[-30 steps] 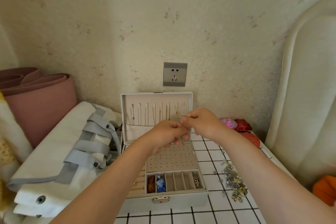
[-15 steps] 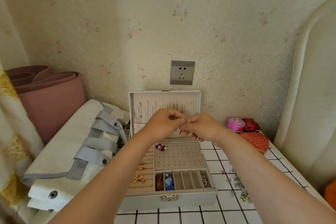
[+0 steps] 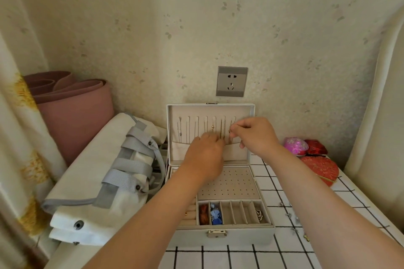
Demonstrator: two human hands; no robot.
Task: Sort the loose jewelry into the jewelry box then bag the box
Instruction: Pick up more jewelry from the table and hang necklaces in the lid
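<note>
The grey jewelry box (image 3: 240,237) stands open on the tiled table, its lid (image 3: 251,116) upright against the wall. Several thin necklaces (image 3: 213,130) hang in the lid's slots. My right hand (image 3: 255,135) pinches a fine chain near the rightmost slots. My left hand (image 3: 204,155) reaches to the lid's pocket edge, fingertips at the lower ends of the hanging chains. The tray holds a brown piece (image 3: 203,214), a blue piece (image 3: 216,216) and a small chain (image 3: 259,214). A white canvas bag (image 3: 87,170) with grey straps lies to the left.
Loose jewelry (image 3: 294,220) lies scattered on the table right of the box. Red and pink heart-shaped boxes (image 3: 317,164) sit at the back right. A rolled pink mat (image 3: 72,107) leans in the left corner. A wall socket (image 3: 231,81) is above the lid.
Both hands moved from just in front of the lid up to its hanging slots and spread apart. The view shifted slightly closer and downward.
</note>
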